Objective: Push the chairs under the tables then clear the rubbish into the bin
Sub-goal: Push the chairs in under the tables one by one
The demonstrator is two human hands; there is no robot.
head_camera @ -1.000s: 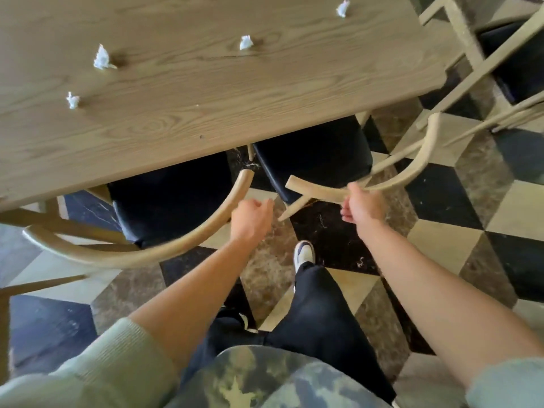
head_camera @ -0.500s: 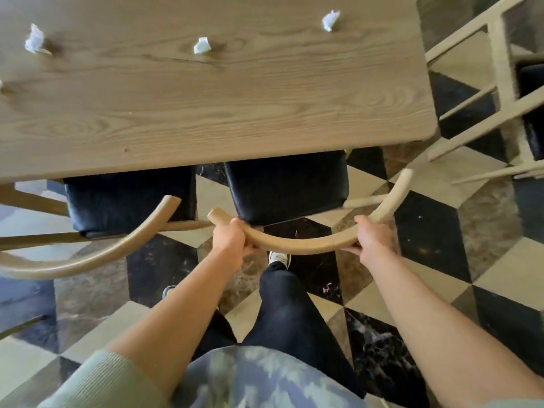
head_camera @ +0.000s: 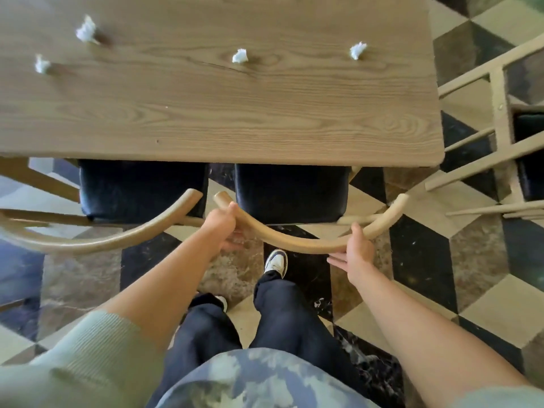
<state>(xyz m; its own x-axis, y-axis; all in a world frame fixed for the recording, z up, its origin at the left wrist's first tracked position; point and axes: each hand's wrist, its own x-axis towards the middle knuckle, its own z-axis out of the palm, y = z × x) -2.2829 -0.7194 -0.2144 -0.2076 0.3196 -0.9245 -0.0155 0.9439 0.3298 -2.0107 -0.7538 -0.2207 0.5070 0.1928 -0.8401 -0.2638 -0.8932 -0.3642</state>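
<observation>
Our left hand (head_camera: 222, 223) grips the curved wooden chair back (head_camera: 297, 242); our right hand (head_camera: 354, 254) presses it, fingers loosely spread.

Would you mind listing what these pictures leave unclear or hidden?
All in the head view:
- Bin: none in frame.
- Fronts of both chair seats: hidden under the table.
- Left chair's backrest: blurred, cut off by the left edge.
- Left hand: fingers behind the right chair's backrest.
- Paper scraps: too small to identify.
</observation>
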